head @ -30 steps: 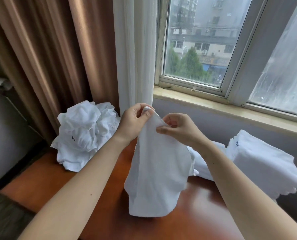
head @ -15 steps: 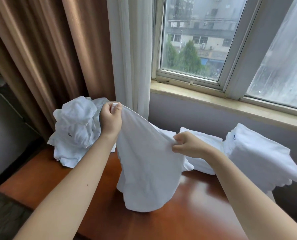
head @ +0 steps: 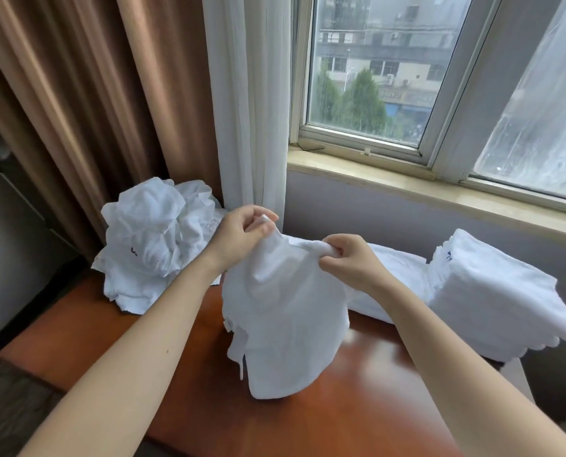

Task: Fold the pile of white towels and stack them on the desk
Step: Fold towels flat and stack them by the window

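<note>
Head view, white towel (head: 285,324) hanging, top edge pinched by left hand (head: 242,232), right hand (head: 349,258)

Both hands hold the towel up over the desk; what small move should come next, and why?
Probably draw the hands apart along the top edge. The left hand and right hand pinch the towel close together, so it hangs bunched and creased over the desk; spreading it flat would make a clean fold possible.
</note>
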The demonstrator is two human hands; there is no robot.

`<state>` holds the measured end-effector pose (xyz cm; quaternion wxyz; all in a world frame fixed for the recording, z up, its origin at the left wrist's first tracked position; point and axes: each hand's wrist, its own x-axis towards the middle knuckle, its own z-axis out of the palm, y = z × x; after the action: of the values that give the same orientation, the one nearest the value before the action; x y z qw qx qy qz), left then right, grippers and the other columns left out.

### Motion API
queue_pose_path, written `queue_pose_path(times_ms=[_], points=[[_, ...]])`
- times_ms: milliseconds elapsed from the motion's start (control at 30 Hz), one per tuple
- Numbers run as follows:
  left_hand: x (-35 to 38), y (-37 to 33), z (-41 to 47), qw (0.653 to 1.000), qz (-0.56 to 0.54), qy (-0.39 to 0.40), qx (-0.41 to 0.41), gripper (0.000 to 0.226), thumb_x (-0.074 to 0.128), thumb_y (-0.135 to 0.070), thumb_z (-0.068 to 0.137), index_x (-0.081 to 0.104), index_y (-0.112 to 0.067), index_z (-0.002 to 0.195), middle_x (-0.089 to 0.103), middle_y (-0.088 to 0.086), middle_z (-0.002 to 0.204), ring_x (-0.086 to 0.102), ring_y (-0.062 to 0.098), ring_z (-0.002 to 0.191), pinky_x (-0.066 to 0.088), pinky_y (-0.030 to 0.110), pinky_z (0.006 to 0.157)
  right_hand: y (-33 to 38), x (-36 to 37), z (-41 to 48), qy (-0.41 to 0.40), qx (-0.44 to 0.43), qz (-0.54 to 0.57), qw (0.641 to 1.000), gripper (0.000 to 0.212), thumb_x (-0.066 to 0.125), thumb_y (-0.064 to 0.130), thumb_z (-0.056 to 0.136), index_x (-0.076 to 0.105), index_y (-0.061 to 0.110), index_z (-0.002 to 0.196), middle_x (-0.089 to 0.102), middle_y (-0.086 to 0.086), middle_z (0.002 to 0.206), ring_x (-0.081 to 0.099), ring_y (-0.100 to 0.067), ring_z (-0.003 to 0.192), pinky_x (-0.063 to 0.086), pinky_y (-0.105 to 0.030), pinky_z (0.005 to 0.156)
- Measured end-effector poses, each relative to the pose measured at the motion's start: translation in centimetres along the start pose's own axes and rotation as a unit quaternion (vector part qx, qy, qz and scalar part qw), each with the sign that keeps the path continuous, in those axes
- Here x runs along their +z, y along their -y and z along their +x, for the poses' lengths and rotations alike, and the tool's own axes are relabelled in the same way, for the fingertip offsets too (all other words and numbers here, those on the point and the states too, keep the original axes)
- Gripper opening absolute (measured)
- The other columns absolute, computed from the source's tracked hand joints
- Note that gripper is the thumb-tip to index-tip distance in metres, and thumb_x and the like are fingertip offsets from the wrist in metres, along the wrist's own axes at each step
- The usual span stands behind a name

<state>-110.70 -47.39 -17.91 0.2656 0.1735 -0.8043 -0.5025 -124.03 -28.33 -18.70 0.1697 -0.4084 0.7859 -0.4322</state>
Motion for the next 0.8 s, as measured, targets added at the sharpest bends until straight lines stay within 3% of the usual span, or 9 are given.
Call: queue_pose_path(times_ms=[33, 133, 200, 267, 367, 467, 533, 700, 800], points=[[0.3, 0.0, -0.3, 0.997, 0.013, 0.081, 0.0, 0.024, 0.069, -0.016, 0.092, 0.069, -0.028, 0.113, 0.061, -0.004, 0.078, 0.06, 0.002, 0.077, 0.047, 0.011, 0.08, 0.3, 0.0, 0.2, -0.006, -0.005, 0.0, 1.0, 0.005, 0.052, 0.007, 0.07, 0.051, 0.003, 0.069, 0.034, 0.005, 0.06, 0.03, -0.011, 0.055, 0.024, -0.021, 0.048], [1.6, -0.3, -1.0, 0.967, 0.033, 0.253, -0.016, 0.055, 0.072, -0.032, 0.085, 0.054, -0.045, 0.135, 0.052, -0.014, 0.068, 0.054, 0.002, 0.07, 0.049, 0.019, 0.08, 1.0, -0.1, 0.4, -0.001, -0.019, 0.005, 1.0, 0.017, 0.055, 0.014, 0.067, 0.068, 0.016, 0.078, 0.051, 0.007, 0.063, 0.043, -0.005, 0.056, 0.035, -0.017, 0.051], [2.7, -0.1, -1.1, 0.956, 0.047, 0.291, -0.007, 0.037, 0.07, -0.035, 0.084, 0.062, -0.048, 0.118, 0.064, -0.02, 0.08, 0.062, 0.0, 0.08, 0.049, 0.02, 0.076, 1.3, -0.1, 0.2, 0.012, -0.03, 0.004, 0.999, 0.019, 0.057, 0.014, 0.067, 0.069, 0.023, 0.078, 0.06, 0.011, 0.066, 0.052, -0.002, 0.06, 0.04, -0.014, 0.053], [3.3, 0.1, -0.9, 0.961, 0.072, 0.267, -0.007, 0.005, 0.068, -0.038, 0.082, 0.067, -0.039, 0.086, 0.06, -0.019, 0.074, 0.056, 0.0, 0.072, 0.045, 0.026, 0.07, 1.0, 0.0, 0.0, 0.01, -0.041, 0.001, 0.999, 0.022, 0.059, 0.012, 0.066, 0.068, 0.028, 0.08, 0.063, 0.014, 0.069, 0.055, -0.001, 0.063, 0.043, -0.016, 0.055], [3.3, 0.8, -0.4, 0.964, 0.103, 0.246, -0.01, 0.018, 0.065, -0.038, 0.085, 0.058, -0.031, 0.07, 0.049, -0.016, 0.064, 0.047, 0.002, 0.063, 0.038, 0.025, 0.063, 0.2, 0.2, -0.1, -0.019, -0.051, -0.075, 0.996, 0.028, 0.062, 0.013, 0.071, 0.059, 0.032, 0.091, 0.058, 0.017, 0.077, 0.054, -0.004, 0.069, 0.044, -0.028, 0.058], [2.9, 1.0, -0.3, 0.965, 0.105, 0.241, -0.013, 0.016, 0.063, -0.039, 0.087, 0.06, -0.037, 0.071, 0.05, -0.019, 0.064, 0.047, -0.001, 0.064, 0.039, 0.022, 0.063, -0.9, 0.4, -0.3, -0.028, -0.051, -0.184, 0.981, 0.039, 0.059, 0.015, 0.075, 0.051, 0.036, 0.107, 0.054, 0.021, 0.09, 0.057, -0.011, 0.083, 0.042, -0.026, 0.056], [2.4, 1.0, -0.2, 0.968, 0.084, 0.234, -0.025, 0.01, 0.062, -0.04, 0.086, 0.065, -0.043, 0.078, 0.055, -0.021, 0.069, 0.051, -0.003, 0.069, 0.042, 0.017, 0.065, -1.8, 0.4, -0.5, -0.046, -0.044, -0.193, 0.979, 0.041, 0.057, 0.011, 0.076, 0.048, 0.035, 0.109, 0.052, 0.021, 0.095, 0.057, -0.015, 0.085, 0.036, -0.022, 0.055], [0.6, 1.4, -0.1, 0.972, 0.054, 0.219, -0.069, 0.02, 0.065, -0.025, 0.093, 0.07, -0.043, 0.087, 0.064, -0.02, 0.079, 0.058, -0.003, 0.078, 0.044, 0.015, 0.074, -2.6, 0.4, -0.8, -0.184, -0.04, -0.162, 0.969, 0.022, 0.062, 0.011, 0.075, 0.054, 0.029, 0.085, 0.058, 0.015, 0.088, 0.058, -0.013, 0.076, 0.042, -0.029, 0.057], [0.1, 1.7, 0.2, 0.974, 0.053, 0.207, -0.074, 0.021, 0.063, -0.018, 0.095, 0.072, -0.036, 0.09, 0.066, -0.019, 0.081, 0.059, -0.004, 0.079, 0.044, 0.013, 0.075, -2.1, 0.3, -0.5, -0.2, -0.059, -0.114, 0.971, 0.015, 0.069, 0.015, 0.083, 0.066, 0.03, 0.081, 0.058, 0.017, 0.092, 0.06, 0.0, 0.077, 0.046, -0.028, 0.058]])
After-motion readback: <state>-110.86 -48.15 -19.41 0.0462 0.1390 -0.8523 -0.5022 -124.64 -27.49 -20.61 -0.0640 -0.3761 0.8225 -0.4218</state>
